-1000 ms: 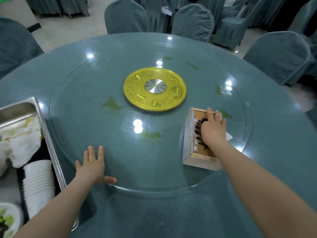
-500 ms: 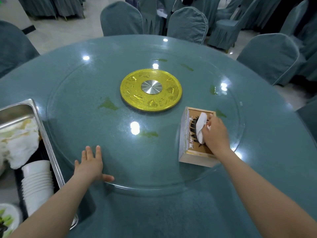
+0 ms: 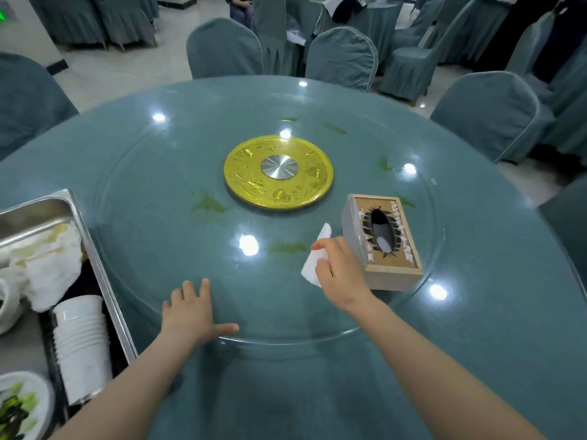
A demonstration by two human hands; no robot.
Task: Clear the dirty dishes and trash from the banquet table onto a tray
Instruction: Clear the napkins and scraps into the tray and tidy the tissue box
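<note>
My right hand (image 3: 340,268) pinches a white tissue (image 3: 314,258) just left of the wooden tissue box (image 3: 384,246), which stands on the glass turntable (image 3: 165,198). Flat on the turntable's near edge lies my left hand (image 3: 190,312), fingers spread, holding nothing. At the far left a steel tray (image 3: 98,271) holds crumpled white napkins (image 3: 47,268) and a stack of white cups (image 3: 82,341). Green smears (image 3: 208,204) mark the glass in several spots.
A gold disc (image 3: 278,173) with a silver hub sits at the turntable's centre. A white plate with green scraps (image 3: 19,404) is at the bottom left corner. Covered chairs (image 3: 341,58) ring the far side of the round table (image 3: 476,328).
My right hand has pulled a tissue out of the box and moved left and nearer with it. The left hand has stayed put on the glass.
</note>
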